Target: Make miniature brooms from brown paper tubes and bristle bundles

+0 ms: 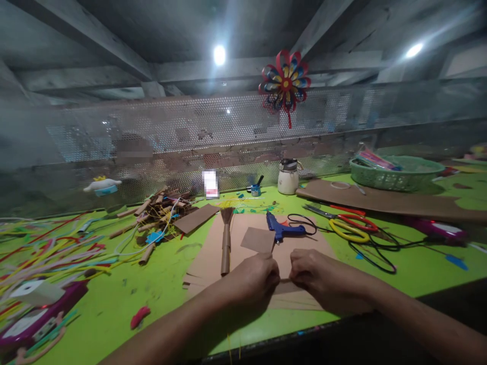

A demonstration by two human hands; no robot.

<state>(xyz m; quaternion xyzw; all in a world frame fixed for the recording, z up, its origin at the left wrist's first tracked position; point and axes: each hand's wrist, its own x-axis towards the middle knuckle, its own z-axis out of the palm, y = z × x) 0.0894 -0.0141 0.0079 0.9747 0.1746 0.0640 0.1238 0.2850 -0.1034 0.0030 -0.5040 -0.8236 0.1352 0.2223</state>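
My left hand and my right hand are close together, both with fingers curled down in a pinch. Between them runs the edge of a piece of brown paper, gripped at both ends over a stack of light brown sheets. My fingertips are partly hidden. Just beyond my left hand lies a small brown paper square. A blue glue gun rests behind it, its nozzle pointing away. Left of these lies a rolled paper tube with a frayed, brush-like end.
Scissors with red and yellow handles lie right of the glue gun, beside a looped black cord. Paper rolls and coloured strips cover the left. A white jug and green basket stand at the back.
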